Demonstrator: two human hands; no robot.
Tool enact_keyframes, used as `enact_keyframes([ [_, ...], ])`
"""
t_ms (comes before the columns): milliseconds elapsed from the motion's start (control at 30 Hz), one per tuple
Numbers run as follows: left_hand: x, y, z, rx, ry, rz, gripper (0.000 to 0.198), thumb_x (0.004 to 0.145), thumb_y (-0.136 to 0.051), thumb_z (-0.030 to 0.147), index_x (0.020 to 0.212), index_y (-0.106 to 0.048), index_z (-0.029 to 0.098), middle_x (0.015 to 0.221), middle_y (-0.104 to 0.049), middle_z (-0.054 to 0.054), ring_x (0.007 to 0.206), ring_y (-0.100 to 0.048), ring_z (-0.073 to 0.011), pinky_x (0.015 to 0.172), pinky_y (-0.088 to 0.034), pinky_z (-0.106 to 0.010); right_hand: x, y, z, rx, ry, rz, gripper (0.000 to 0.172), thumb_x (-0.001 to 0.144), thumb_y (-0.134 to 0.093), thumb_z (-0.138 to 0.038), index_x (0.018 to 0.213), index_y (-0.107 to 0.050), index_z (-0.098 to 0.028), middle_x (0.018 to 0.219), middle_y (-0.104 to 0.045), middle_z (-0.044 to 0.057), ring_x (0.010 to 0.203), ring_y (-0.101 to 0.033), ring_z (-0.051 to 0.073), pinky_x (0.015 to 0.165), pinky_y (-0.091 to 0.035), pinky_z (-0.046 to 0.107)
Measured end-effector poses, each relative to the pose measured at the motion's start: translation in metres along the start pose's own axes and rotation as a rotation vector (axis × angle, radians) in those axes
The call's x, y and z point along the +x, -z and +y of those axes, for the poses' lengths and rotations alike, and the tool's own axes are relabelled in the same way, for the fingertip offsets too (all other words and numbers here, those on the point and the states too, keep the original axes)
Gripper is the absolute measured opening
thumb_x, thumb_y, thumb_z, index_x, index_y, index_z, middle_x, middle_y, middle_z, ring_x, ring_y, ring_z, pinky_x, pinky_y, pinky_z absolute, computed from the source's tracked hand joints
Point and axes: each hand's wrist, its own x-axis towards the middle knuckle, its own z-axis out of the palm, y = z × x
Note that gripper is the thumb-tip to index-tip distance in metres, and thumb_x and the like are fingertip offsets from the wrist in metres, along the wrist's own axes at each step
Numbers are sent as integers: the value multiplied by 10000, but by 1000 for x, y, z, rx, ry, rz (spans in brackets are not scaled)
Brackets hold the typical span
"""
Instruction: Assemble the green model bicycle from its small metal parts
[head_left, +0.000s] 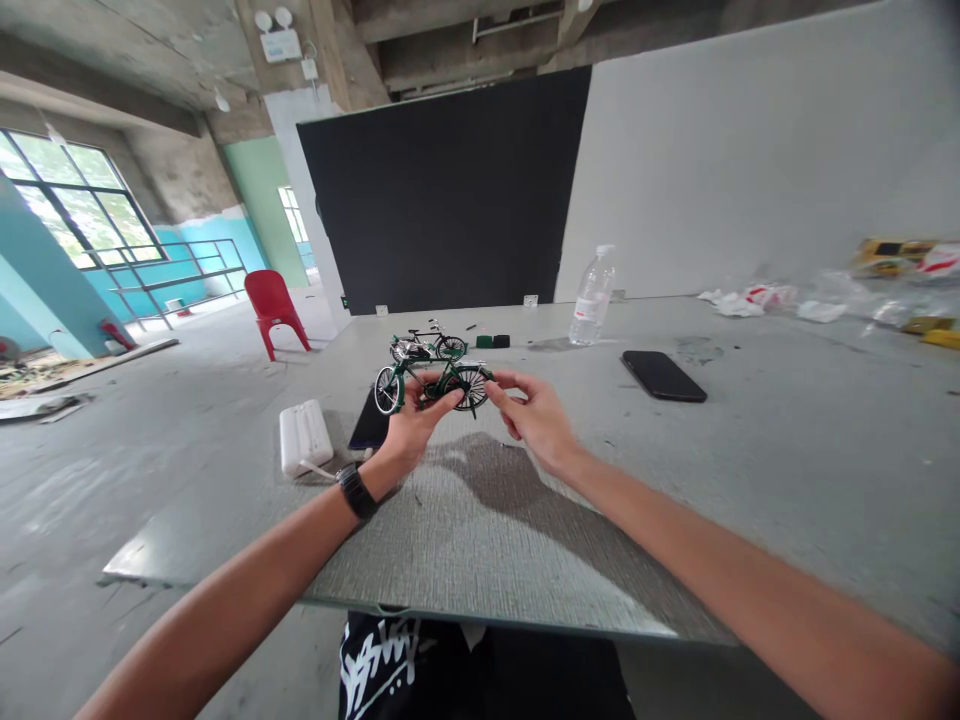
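A small green and black model bicycle (pixel 433 383) is held above the table between my hands, its front wheel toward the left. My left hand (pixel 412 430) is closed around the frame, its thumb along the lower part. With thumb and fingers pinched, my right hand (pixel 534 412) grips the back of the rear wheel. A second model bicycle (pixel 448 345) stands on the table just behind the held one. Two small dark green pieces (pixel 493 341) lie to the right of it.
On the left are a white power bank (pixel 304 438) with a cable and a dark phone (pixel 369 424), partly behind my left hand. A water bottle (pixel 592 298) and a black phone (pixel 663 376) are to the right. Plastic wrappings (pixel 795 298) lie far right. The table's front edge (pixel 480 622) is near me.
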Motion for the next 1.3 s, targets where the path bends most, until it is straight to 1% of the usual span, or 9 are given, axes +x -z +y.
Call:
enact_keyframes([
  [167, 1, 1, 0, -22, 24, -58, 406, 684, -862, 264, 1030, -658, 209, 995, -694, -15, 954, -634, -171, 935, -475, -339, 2, 2, 0, -2, 3, -21, 503, 734, -755, -601, 1028, -654, -206, 664, -591, -25, 478, -476, 101, 352, -300, 224],
  [300, 2, 2, 1, -76, 61, -147, 436, 708, -861, 271, 1092, -659, 231, 1066, -696, -17, 1020, -637, -175, 991, -465, -350, 4, 4, -1, 47, -26, -14, 532, 714, -764, -614, 1017, -624, -200, 697, -621, -11, 498, -524, 110, 345, -287, 218],
  [467, 3, 3, 4, -121, 72, -245, 427, 746, -841, 272, 1128, -651, 248, 1150, -685, -26, 1088, -630, -194, 1038, -461, -388, 9, 8, -2, 112, -44, -16, 498, 721, -779, -591, 983, -619, -199, 807, -655, 24, 579, -593, 122, 364, -321, 205],
  [600, 1, 2, 9, -169, 113, -283, 416, 758, -833, 261, 1139, -668, 236, 1153, -682, -47, 1120, -626, -213, 1057, -464, -415, 13, 13, -1, 163, -73, -9, 449, 723, -793, -560, 953, -630, -211, 904, -687, 49, 673, -661, 152, 431, -433, 221],
  [733, 2, 1, 13, -229, 171, -234, 427, 711, -862, 235, 1093, -675, 205, 1153, -669, -66, 1107, -645, -242, 1031, -489, -456, 19, 19, -1, 220, -88, 15, 404, 706, -821, -515, 916, -646, -217, 927, -690, 44, 669, -666, 145, 524, -545, 258],
  [867, 9, 3, 15, -251, 156, -206, 371, 720, -863, 275, 1026, -680, 174, 1163, -675, -95, 1082, -668, -257, 1001, -501, -458, 27, 28, -2, 229, -80, 70, 341, 721, -824, -455, 898, -653, -220, 887, -670, 24, 651, -667, 135, 549, -579, 258],
  [1000, 17, 9, 12, -260, 118, -195, 327, 730, -862, 309, 957, -687, 151, 1056, -697, -74, 1001, -690, -215, 981, -509, -413, 34, 40, 0, 196, -63, 125, 269, 765, -805, -376, 899, -648, -204, 845, -651, 12, 607, -654, 116, 550, -587, 250],
  [1133, 22, 13, 5, -217, 126, -151, 318, 703, -877, 296, 922, -712, 136, 975, -706, -57, 936, -679, -172, 959, -529, -376, 38, 47, 4, 175, -38, 114, 232, 798, -785, -356, 893, -651, -193, 802, -641, 8, 587, -642, 112, 578, -602, 265],
  [1300, 28, 19, -4, -60, 58, -124, 324, 752, -830, 392, 918, -731, 132, 962, -716, -70, 927, -673, -176, 921, -557, -367, 41, 50, 6, 135, -7, 110, 293, 780, -809, -405, 889, -648, -186, 774, -648, 10, 594, -653, 124, 627, -616, 295],
])
